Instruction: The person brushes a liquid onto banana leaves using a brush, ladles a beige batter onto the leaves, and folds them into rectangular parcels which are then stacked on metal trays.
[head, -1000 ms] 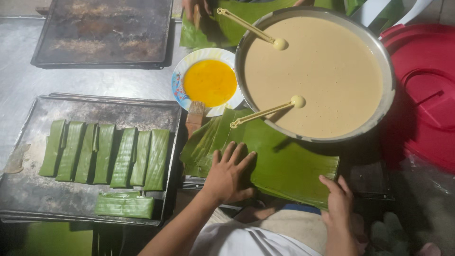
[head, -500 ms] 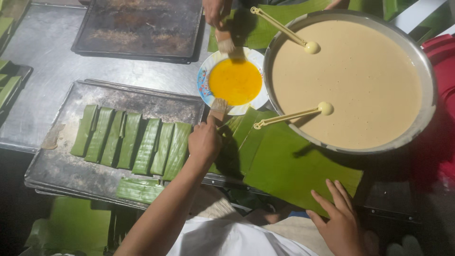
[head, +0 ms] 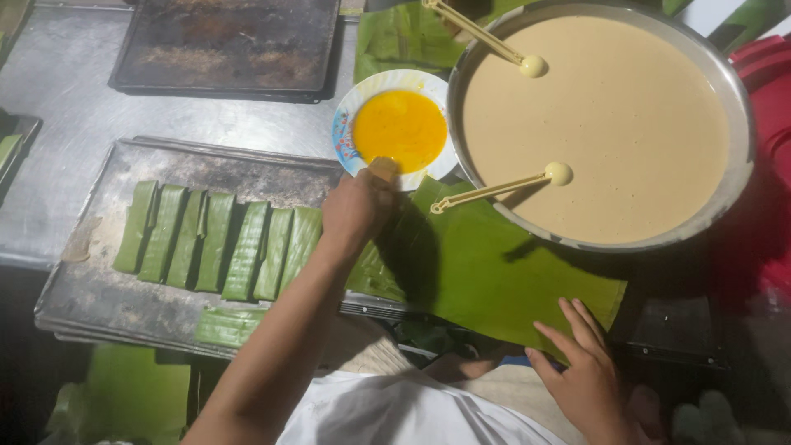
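My left hand [head: 354, 210] is closed around a small brown brush [head: 384, 169] at the near rim of a white bowl [head: 350, 111] of yellow liquid [head: 400, 128]. My right hand [head: 587, 375] lies fingers apart on the near right edge of a large green banana leaf [head: 494, 272], holding nothing. The leaf is spread in front of me, and its far edge slips under a wide metal pan [head: 737, 177] of beige batter [head: 601, 124]. Two cream ladles rest in the pan: one [head: 494, 189] near the leaf, the other [head: 486, 37] at the far rim.
A metal tray [head: 107, 305] to my left holds a row of several folded leaf packets [head: 222, 239], with one more packet [head: 227, 325] at its near edge. A dark baking tray [head: 222, 41] lies beyond it. More leaf [head: 404, 37] lies behind the bowl. A red container [head: 766, 99] stands at the right.
My left hand left the banana leaf and moved up to the bowl, closing on the brush. My right hand stayed at the leaf's near edge. Another person's hand at the top is gone from view.
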